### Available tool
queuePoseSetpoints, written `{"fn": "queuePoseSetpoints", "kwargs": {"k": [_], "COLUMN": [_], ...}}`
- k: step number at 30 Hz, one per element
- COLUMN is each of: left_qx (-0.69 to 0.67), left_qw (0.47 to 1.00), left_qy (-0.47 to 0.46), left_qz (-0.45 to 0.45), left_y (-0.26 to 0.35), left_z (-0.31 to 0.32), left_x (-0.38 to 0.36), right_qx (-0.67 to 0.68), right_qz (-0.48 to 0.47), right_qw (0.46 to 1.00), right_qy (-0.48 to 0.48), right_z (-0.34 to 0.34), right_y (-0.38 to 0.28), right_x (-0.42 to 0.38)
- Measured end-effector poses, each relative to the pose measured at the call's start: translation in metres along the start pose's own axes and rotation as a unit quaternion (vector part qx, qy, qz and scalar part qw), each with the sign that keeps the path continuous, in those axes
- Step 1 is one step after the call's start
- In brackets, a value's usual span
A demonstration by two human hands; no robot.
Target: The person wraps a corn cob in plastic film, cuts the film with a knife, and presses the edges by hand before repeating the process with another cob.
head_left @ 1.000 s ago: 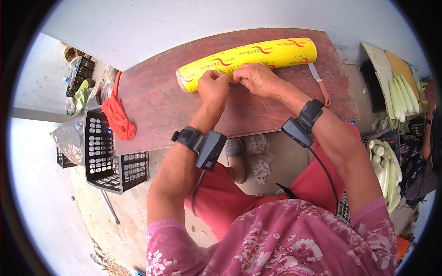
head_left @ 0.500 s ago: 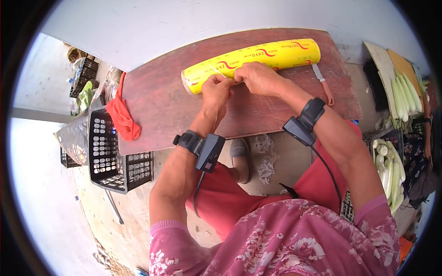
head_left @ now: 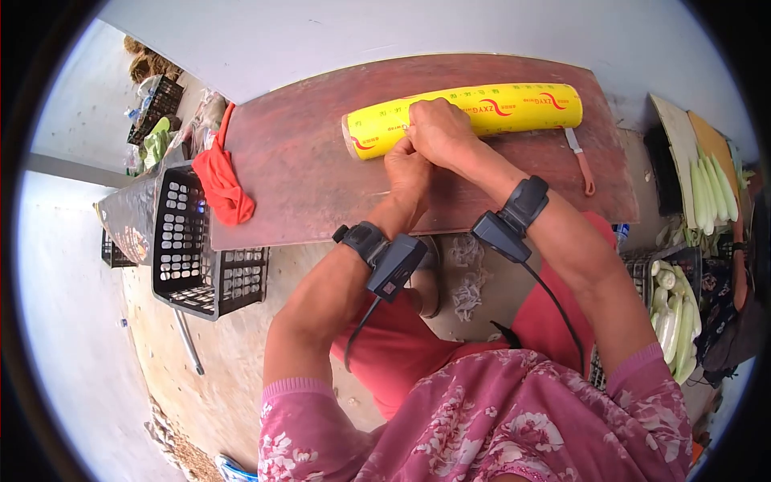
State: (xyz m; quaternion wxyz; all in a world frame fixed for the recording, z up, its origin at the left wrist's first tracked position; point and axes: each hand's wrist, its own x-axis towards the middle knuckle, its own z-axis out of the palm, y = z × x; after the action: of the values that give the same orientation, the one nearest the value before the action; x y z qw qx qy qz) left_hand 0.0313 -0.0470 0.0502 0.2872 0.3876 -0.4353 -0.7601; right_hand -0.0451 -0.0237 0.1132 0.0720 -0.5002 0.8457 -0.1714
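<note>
A long yellow roll of plastic wrap (head_left: 522,111) with red print lies across the reddish wooden table (head_left: 297,169). My right hand (head_left: 440,131) is closed against the near side of the roll, its knuckles over the yellow surface. Just below and to the left, my left hand (head_left: 407,166) is closed too, its fingertips touching the right hand. Whatever the fingers pinch is hidden. To the right of the roll lies a knife (head_left: 581,161) with a pink handle, its blade end by the roll.
A red cloth (head_left: 223,189) hangs at the table's left side above a black plastic crate (head_left: 210,304). At right, long pale green vegetables (head_left: 713,193) lean on a board, with more bagged vegetables (head_left: 676,321) below. A wall (head_left: 361,28) borders the table's far side.
The right hand has turned knuckles-up and covers more of the roll. The left hand has come in close below it. The whole scene has shifted slightly right and down at the table.
</note>
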Motion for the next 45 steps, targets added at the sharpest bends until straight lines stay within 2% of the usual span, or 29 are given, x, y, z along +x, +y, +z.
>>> {"fn": "queuePoseSetpoints", "kwargs": {"k": [6, 11, 14, 23, 26, 29, 35, 45], "left_qx": [-0.033, -0.019, -0.038, -0.066, -0.061, -0.069, -0.025, 0.046], "left_qw": [0.999, 1.000, 0.998, 0.998, 0.998, 0.997, 0.999, 0.997], "left_qy": [0.010, 0.007, -0.005, 0.005, 0.005, 0.000, -0.018, -0.049], "left_qz": [-0.021, -0.012, -0.039, -0.025, -0.029, -0.033, -0.023, -0.035], "left_y": [-0.001, -0.007, -0.002, -0.004, -0.005, -0.004, -0.004, 0.005], "left_z": [0.000, -0.003, -0.003, 0.002, 0.000, 0.000, -0.005, -0.017], "left_x": [-0.002, -0.002, -0.006, -0.002, 0.000, 0.001, 0.004, -0.001], "right_qx": [-0.036, -0.071, -0.067, 0.060, 0.108, 0.111, 0.198, 0.174], "right_qz": [-0.026, -0.033, -0.034, -0.129, -0.076, -0.083, -0.056, -0.020], "right_qw": [0.999, 0.997, 0.997, 0.989, 0.990, 0.988, 0.979, 0.984], "right_qy": [0.016, -0.017, -0.028, 0.043, 0.052, 0.071, 0.001, -0.031], "right_z": [0.003, -0.002, 0.002, 0.012, 0.014, 0.020, 0.015, 0.010], "right_y": [-0.003, -0.008, -0.003, 0.019, 0.014, 0.016, 0.017, 0.013], "right_x": [-0.005, -0.005, -0.002, -0.001, -0.003, 0.000, 0.005, 0.003]}}
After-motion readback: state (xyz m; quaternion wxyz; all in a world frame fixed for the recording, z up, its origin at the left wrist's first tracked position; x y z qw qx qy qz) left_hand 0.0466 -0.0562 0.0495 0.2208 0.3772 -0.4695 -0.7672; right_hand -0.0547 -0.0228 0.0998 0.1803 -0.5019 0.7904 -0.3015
